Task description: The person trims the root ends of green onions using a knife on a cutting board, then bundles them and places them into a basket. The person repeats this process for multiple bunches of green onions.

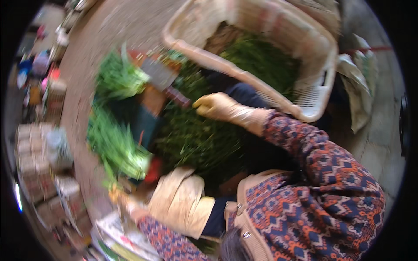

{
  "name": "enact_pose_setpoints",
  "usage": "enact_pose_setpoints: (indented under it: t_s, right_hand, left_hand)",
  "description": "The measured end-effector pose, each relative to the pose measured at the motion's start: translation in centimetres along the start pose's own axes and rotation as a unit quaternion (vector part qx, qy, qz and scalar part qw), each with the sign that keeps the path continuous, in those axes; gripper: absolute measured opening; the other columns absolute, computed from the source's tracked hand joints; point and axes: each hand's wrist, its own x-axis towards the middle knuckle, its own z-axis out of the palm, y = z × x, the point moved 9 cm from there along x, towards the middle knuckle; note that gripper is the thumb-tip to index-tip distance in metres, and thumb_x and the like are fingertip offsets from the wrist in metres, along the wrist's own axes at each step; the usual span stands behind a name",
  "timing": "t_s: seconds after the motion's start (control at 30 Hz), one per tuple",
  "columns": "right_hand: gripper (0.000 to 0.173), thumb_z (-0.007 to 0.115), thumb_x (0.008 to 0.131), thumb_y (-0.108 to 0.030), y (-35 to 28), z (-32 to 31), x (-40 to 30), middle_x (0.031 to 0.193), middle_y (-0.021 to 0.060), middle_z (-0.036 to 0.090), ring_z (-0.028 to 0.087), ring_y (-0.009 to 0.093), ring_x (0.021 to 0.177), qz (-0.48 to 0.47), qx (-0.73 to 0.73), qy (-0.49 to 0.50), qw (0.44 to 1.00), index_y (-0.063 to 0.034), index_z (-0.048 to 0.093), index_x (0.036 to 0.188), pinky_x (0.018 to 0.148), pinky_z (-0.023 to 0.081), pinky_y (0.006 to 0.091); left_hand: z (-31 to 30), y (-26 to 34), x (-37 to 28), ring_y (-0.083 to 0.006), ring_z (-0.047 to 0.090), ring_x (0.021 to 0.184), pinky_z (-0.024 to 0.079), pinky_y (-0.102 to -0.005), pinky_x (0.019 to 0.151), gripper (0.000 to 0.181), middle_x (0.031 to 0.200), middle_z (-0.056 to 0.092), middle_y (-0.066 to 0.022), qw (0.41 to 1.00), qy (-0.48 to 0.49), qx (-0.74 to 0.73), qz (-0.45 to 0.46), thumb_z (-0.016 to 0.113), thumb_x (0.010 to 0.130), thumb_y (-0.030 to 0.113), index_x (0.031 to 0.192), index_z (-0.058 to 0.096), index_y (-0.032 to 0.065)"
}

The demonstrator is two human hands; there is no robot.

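Observation:
My right hand, in a yellow-and-white glove, has its fingers curled just beside the handle end of a cleaver. A narrow gap seems to part hand and handle. The cleaver's broad blade lies over an orange-brown surface, beside a bunch of leafy green stalks. A second bunch of green stalks lies nearer my left side, its pale cut ends towards me. My left hand, gloved too and blurred, is low at the left; green leaves show at its fingers, and whether it grips them cannot be told.
A large pale plastic basket holding dark greens stands at my right. Loose thin greens lie in front of me. Stacked cartons line the far left, near a clear plastic bag. A pale sack is beyond the basket.

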Motion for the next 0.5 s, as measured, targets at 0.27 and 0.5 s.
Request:
enact_pose_setpoints:
  t_s: [0.27,0.5]
  right_hand:
    - [0.029,0.06,0.082,-0.03,-1.7,-0.4,-0.9,0.086,0.0113,0.069,0.066,0.03,0.082,0.001,0.062,-0.05,0.997,-0.0121,0.067,0.104,0.075,0.052,0.0368]
    - [0.023,0.061,0.087,-0.015,-2.9,-5.0,-1.8,0.09,0.0093,0.069,0.064,0.016,0.081,-0.085,0.314,0.074,0.943,-0.0035,0.065,0.107,0.077,0.05,0.0292]
  left_hand:
    - [-0.4,-6.0,2.2,-0.0133,0.054,0.078,0.044,-0.0249,0.066,0.037,0.096,0.061,-0.0043,0.967,-0.101,0.087,-0.216,0.06,0.091,0.025,0.12,0.055,0.0022]
    - [2.8,-1.4,2.7,-0.0166,0.055,0.088,0.045,-0.0273,0.075,0.038,0.104,0.059,-0.0073,0.96,0.0,0.269,-0.08,0.059,0.092,0.024,0.122,0.053,0.0007]
